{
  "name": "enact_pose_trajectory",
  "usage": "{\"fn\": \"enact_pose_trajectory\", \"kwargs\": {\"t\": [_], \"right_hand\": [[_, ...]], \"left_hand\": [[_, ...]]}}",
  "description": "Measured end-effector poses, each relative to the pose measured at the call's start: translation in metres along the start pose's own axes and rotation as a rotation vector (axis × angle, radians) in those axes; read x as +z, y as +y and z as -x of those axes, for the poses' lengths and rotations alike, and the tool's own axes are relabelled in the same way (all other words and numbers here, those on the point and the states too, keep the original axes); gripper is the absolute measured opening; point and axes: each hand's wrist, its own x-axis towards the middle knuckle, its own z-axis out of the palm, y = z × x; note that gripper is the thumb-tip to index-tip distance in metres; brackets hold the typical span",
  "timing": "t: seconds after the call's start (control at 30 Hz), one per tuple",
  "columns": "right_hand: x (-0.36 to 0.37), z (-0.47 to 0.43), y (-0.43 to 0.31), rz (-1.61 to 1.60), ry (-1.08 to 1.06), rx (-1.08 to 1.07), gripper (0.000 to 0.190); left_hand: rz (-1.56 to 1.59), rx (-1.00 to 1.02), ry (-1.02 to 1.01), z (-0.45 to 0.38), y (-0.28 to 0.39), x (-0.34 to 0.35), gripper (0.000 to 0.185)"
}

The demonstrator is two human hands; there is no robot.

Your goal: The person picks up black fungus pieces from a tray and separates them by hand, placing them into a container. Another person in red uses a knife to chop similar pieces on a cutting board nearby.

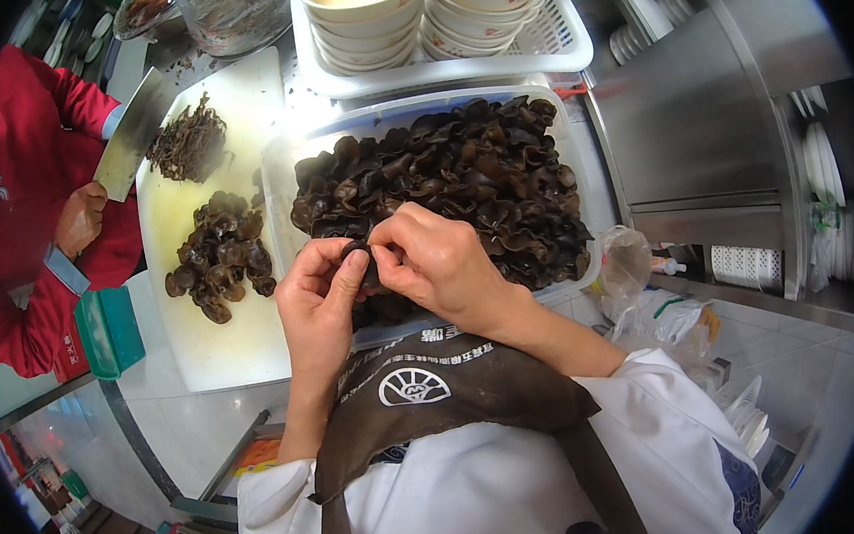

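Observation:
My left hand (323, 283) grips a dark piece of wood ear mushroom (367, 266) between thumb and fingers, over the near edge of a plastic tub (588, 254). My right hand (426, 259) pinches the same piece from the other side, its fingertips close to my left thumb. Heaped wood ear mushrooms (450, 175) fill most of the tub. Left of it, a white cutting board (216, 355) carries a loose pile of whole wood ears (223, 253) and, farther back, a heap of thin dark shreds (188, 143). My palms and the lower part of the held piece are hidden.
A co-worker in a red top (51, 176) holds a cleaver (132, 136) beside the board's left edge. Behind the tub, a white plastic basket (450, 77) bears stacked bowls (367, 27). Steel cabinets (679, 126) with plates stand at right. Plastic bags (622, 266) hang near the tub's right corner.

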Motion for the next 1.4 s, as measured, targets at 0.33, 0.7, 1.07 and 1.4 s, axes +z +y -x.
{"fn": "enact_pose_trajectory", "kwargs": {"t": [0.33, 0.7, 1.07, 1.4], "right_hand": [[-0.015, -0.005, 0.005, -1.136, -0.016, 0.812, 0.005], [-0.052, 0.009, 0.035, -1.353, 0.375, 0.718, 0.015], [-0.053, 0.016, 0.028, -1.301, 0.45, 0.717, 0.021], [-0.056, 0.023, 0.032, -1.3, 0.468, 0.695, 0.019]], "left_hand": [[0.2, -0.077, -0.025, -0.006, 0.003, -0.005, 0.013], [-1.21, 0.327, 0.315, -0.087, -0.02, -0.152, 0.018], [-1.149, 0.638, -0.326, -0.106, -0.029, 0.026, 0.021], [-1.028, 0.558, -0.3, -0.118, -0.042, 0.018, 0.019]]}}
